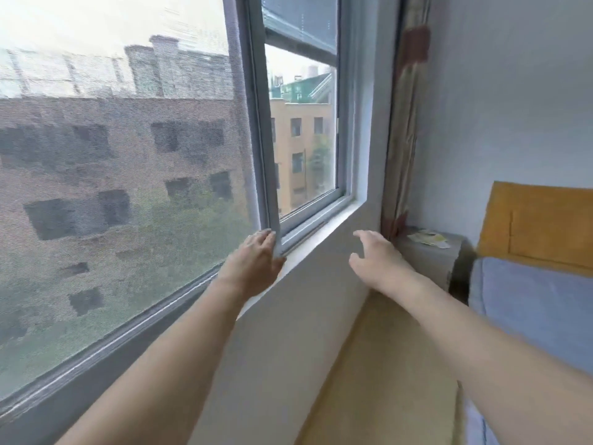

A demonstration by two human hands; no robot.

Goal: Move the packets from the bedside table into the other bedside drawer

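Observation:
Several pale yellow and white packets [428,238] lie on top of a grey bedside table [426,261] in the corner beside the bed. My right hand [378,258] hovers in the air just left of that table, fingers spread and loosely bent, holding nothing. My left hand [256,255] rests against the lower edge of the grey window frame [269,175], its fingers laid along the frame. The other bedside drawer is out of view.
A large window with a mesh screen [122,175] fills the left. A white sill [324,232] runs below it. A patterned curtain [406,123] hangs by the corner. An orange headboard [539,223] and blue bedding [529,303] stand at right.

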